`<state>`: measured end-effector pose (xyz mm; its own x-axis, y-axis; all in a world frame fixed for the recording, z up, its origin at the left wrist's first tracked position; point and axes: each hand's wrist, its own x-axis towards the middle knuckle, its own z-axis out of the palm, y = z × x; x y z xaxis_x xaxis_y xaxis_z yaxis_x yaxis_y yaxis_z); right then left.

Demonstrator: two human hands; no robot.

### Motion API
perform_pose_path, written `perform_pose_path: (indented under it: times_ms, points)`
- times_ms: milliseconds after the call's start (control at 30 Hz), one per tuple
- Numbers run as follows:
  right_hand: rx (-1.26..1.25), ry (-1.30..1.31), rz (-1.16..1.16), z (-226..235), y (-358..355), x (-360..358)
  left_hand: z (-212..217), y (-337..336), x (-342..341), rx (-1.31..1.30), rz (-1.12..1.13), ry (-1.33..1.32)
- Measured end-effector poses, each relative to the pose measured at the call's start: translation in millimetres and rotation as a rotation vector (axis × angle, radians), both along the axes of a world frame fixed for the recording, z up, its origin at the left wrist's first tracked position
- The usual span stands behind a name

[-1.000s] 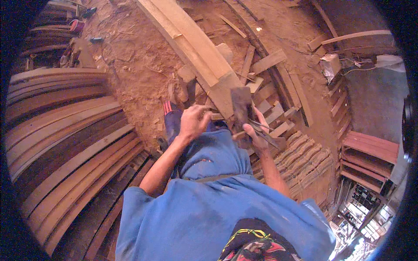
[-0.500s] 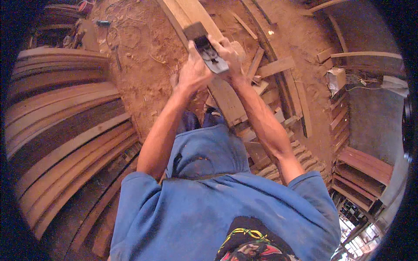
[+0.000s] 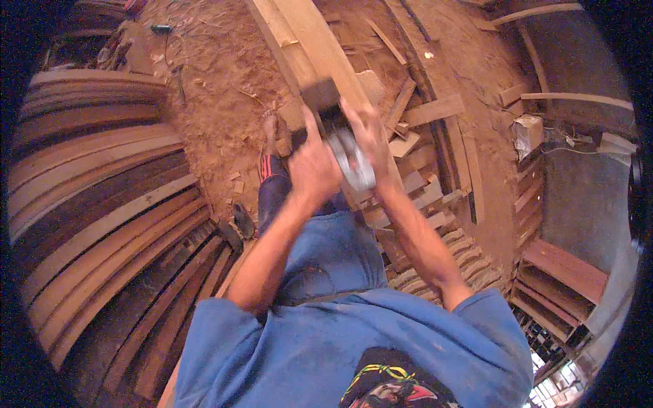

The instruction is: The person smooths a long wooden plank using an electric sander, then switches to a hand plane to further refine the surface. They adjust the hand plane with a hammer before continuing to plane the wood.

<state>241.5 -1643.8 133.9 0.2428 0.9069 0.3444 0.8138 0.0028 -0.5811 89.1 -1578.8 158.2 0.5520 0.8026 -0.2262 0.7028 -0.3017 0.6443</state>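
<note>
A hand plane [image 3: 352, 162] with a dark, flat front and a grey metal rear, blurred by motion, sits on a long pale wooden beam [image 3: 325, 51] in front of my body. My left hand [image 3: 315, 166] is closed round its left side, thumb toward the front. On the opposite side my right hand [image 3: 368, 141] grips it as well. The plane and my hands hide the part of the beam beneath them. A second, narrower strip of wood [image 3: 289, 45] runs along the beam's left side.
Stacked curved-looking planks [image 3: 102, 149] fill the left. Offcuts [image 3: 415, 146] and loose boards [image 3: 435, 109] lie right of the beam. A wooden shelf unit [image 3: 558, 279] stands by the right wall. Wood dust and chips cover the floor [image 3: 211, 75].
Both hands have drawn the plane back along the beam toward my body. My arms are more bent, and a foot and lower leg now show left of the beam.
</note>
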Motion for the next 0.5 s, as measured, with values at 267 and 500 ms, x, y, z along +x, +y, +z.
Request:
perform_pose_path:
  times_ms: [267, 500]
  points:
    - [0.149, -0.039, -0.077, -8, 195, 25, 0, 187, 38, 0.124, 0.082, -0.007]
    - [-0.182, -0.008, -0.131, 32, -45, -22, 11, -47, -13, -0.211, -0.012, -0.083]
